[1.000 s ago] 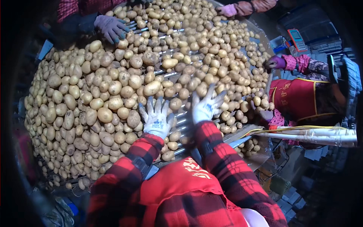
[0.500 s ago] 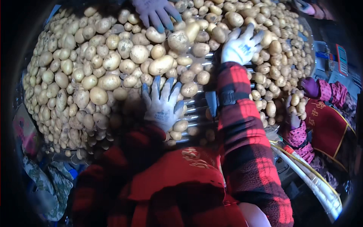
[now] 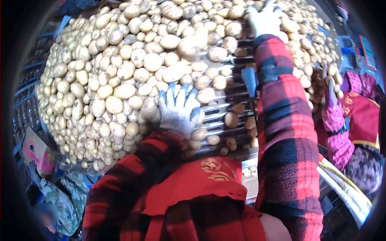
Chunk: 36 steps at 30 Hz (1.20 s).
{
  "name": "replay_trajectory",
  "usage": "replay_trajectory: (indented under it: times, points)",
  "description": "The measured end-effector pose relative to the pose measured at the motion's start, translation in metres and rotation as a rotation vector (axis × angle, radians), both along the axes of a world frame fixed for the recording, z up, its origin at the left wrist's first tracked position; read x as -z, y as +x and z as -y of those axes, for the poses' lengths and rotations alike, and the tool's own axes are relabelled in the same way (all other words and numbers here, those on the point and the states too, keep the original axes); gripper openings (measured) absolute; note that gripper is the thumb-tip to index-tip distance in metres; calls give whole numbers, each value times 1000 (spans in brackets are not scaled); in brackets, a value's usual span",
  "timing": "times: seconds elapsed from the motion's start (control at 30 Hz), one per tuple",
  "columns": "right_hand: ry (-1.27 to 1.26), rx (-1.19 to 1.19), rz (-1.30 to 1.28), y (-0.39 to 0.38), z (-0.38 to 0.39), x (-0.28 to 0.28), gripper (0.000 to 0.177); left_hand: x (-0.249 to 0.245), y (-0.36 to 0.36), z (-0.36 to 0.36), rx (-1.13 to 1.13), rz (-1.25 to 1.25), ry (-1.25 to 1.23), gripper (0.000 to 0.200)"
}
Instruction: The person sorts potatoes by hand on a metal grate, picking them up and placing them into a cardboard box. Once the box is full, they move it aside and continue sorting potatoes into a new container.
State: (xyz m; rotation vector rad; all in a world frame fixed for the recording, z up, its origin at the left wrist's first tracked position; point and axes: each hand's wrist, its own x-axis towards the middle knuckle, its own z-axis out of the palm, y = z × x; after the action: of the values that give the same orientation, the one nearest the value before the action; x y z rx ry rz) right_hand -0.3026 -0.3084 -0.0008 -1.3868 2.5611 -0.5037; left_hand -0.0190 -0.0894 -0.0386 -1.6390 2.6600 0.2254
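Note:
A wide heap of potatoes [image 3: 126,70] covers the sorting surface in front of me. My left hand [image 3: 179,111], in a white glove with blue fingertips, lies flat with its fingers spread against the near potatoes, beside the bare metal rollers [image 3: 215,127]. Stretched out to the far side, my right hand [image 3: 264,19] wears a similar glove. Its fingers are apart over potatoes at the top edge, and no potato shows in its grip. A few loose potatoes [image 3: 231,119] sit on the rollers below my right forearm.
A blue plate [image 3: 249,82] stands upright by the rollers, close to my right sleeve. On the right, a co-worker's gloved hand [image 3: 332,89] is among potatoes. Another person in camouflage [image 3: 60,203] is at lower left near a pink carton [image 3: 38,154]. White pipes [image 3: 345,188] run at lower right.
My right hand has reached farther forward. My left hand remains spread on the near potatoes. Another person's gloved hand at the far side has left the view, and the light is brighter.

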Motion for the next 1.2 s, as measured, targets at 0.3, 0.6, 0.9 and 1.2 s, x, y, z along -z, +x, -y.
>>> replay_trajectory:
  times: [0.3,0.6,0.9,1.2]
  points:
    - [-261,-383,103,145,-224,57,60,2,2,-4,44,294,-14,64]
    - [15,-531,-35,74,-370,50,51,0,5,-7,11,-30,-9,58]
    - [-27,-333,-385,-9,-339,9,38,3,18,-9,-12,-248,-54,55]
    - [378,-380,-430,54,-220,47,16,-28,-10,-41,-72,-860,327,39]
